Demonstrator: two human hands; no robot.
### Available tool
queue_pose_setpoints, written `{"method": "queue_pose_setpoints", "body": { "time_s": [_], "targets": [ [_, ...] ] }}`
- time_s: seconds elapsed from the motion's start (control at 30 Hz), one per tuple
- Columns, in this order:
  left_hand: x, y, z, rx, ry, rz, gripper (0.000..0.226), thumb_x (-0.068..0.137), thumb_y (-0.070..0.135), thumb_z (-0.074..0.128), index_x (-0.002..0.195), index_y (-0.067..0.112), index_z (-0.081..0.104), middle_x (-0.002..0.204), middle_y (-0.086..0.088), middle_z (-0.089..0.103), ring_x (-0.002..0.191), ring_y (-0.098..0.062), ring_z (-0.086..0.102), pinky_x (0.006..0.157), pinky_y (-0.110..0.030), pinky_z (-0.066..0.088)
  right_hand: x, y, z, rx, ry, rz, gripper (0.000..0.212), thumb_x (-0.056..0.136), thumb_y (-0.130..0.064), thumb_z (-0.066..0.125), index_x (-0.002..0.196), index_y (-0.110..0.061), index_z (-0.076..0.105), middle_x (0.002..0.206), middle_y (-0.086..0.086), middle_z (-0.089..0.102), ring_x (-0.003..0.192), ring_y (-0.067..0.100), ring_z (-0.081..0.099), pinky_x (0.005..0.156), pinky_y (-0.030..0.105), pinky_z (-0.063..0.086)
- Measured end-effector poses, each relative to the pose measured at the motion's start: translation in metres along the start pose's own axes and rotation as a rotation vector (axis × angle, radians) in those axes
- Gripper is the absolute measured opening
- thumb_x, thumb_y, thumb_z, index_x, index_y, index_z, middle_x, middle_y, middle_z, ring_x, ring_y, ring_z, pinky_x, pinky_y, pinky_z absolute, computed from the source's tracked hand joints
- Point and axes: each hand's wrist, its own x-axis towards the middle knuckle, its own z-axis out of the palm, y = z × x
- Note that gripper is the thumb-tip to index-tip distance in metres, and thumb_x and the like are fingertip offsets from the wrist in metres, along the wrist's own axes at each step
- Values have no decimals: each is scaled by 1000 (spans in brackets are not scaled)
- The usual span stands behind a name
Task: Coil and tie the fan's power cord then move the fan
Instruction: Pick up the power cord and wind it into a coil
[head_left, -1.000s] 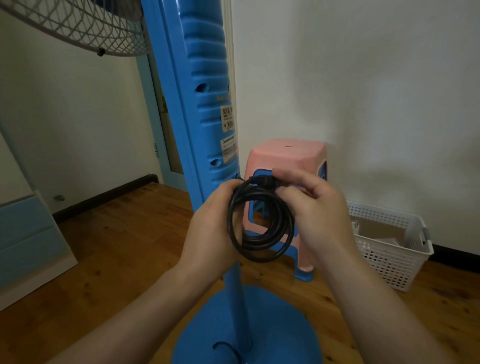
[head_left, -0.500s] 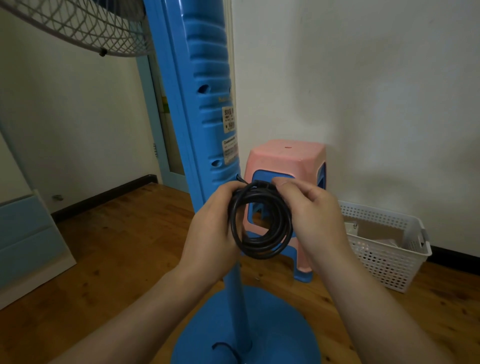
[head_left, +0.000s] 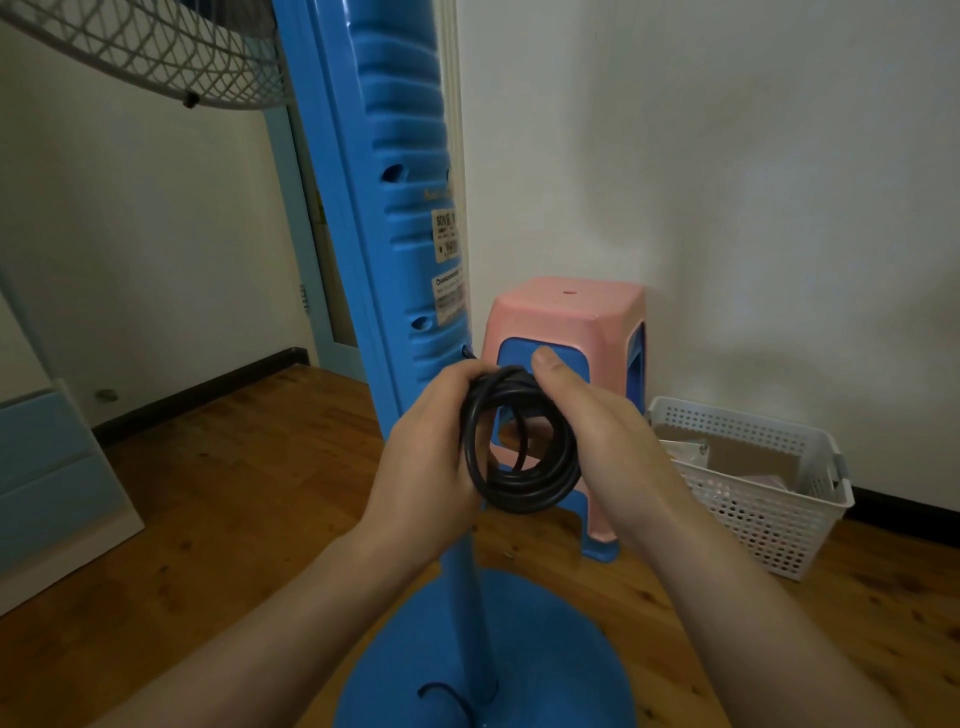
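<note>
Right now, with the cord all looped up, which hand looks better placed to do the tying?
Probably the right hand. Its thumb and fingers pinch the top of the coiled black power cord, where a wrap could start, while the left hand grips the coil's side and steadies it.

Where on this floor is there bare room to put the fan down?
The widest bare wood floor lies left of the fan, bordered by the dark skirting and the blue-and-white cabinet. To the right it is crowded: pink stool and white basket sit against the wall.
</note>
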Motion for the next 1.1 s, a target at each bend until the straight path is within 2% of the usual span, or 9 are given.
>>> {"method": "queue_pose_setpoints", "body": {
  "time_s": [0.13, 0.23, 0.33, 0.47, 0.57, 0.7, 0.83, 0.97, 1.1],
  "targets": [
    [1, 3, -1, 63, 22, -1, 33, 87, 49, 41, 119, 49, 45, 106, 22, 61, 97, 1, 60, 80, -24, 52, 0, -4, -1, 5, -33, -117, 20, 88, -42, 72, 106, -35, 76, 98, -16, 77, 93, -1, 71, 77, 12, 53],
    [3, 2, -3, 124, 35, 5, 35, 86, 50, 39, 120, 47, 46, 111, 19, 61, 102, 2, 57, 79, -16, 47, 3, -4, -2, -83, 9, -79, 20, 80, -22, 78, 94, -37, 75, 84, -14, 75, 79, 0, 70, 61, 10, 49],
    [4, 3, -6, 188, 21, 25, 37, 87, 52, 38, 123, 44, 45, 113, 19, 59, 103, 2, 55, 79, -11, 44, 7, -6, -1, -144, 67, -17, 19, 80, -16, 75, 88, -32, 74, 79, -7, 74, 71, 7, 70, 56, 19, 54],
    [3, 1, -9, 249, -10, 22, 37, 88, 51, 39, 124, 42, 43, 113, 17, 60, 104, 2, 53, 75, -7, 40, 14, -7, 5, -159, 95, 30, 8, 84, -21, 72, 85, -29, 74, 71, -4, 74, 63, 9, 70, 47, 15, 48],
    [2, -1, -11, 292, 0, 14, 28, 94, 40, 48, 122, 39, 44, 111, 14, 62, 100, 1, 52, 71, -9, 43, 18, -8, 10, -187, 89, 67, 9, 85, -20, 71, 86, -29, 73, 71, -6, 71, 69, 11, 67, 50, 16, 46],
    [-2, 1, -12, 402, 12, 28, 27, 98, 25, 51, 122, 35, 42, 111, 5, 65, 84, -12, 62, 66, -36, 54, 21, -9, 11, -192, 28, 113, 16, 87, -19, 73, 99, -30, 74, 80, -8, 73, 73, 8, 68, 45, 9, 45],
    [-1, 4, -12, 495, -1, 71, 33, 96, 16, 58, 127, 22, 48, 104, -2, 67, 70, -22, 65, 53, -33, 49, 23, -7, 11, -97, 10, 169, 30, 87, -14, 73, 114, -27, 70, 86, -6, 75, 66, 5, 70, 46, 12, 48],
    [-2, 5, -12, 498, -11, 77, 45, 92, 12, 64, 124, 28, 36, 99, -4, 68, 54, -24, 61, 43, -39, 52, 20, -2, 6, -35, -35, 180, 42, 85, -8, 76, 120, -29, 67, 100, -7, 76, 83, 7, 73, 56, 10, 52],
    [-4, 3, -10, 458, 6, 112, 34, 94, 16, 56, 120, 27, 37, 95, -3, 64, 54, -22, 59, 42, -42, 52, 19, 4, 2, -5, -93, 184, 52, 85, 0, 70, 128, -28, 60, 108, -2, 75, 99, 15, 73, 77, 24, 55]
  ]
}}
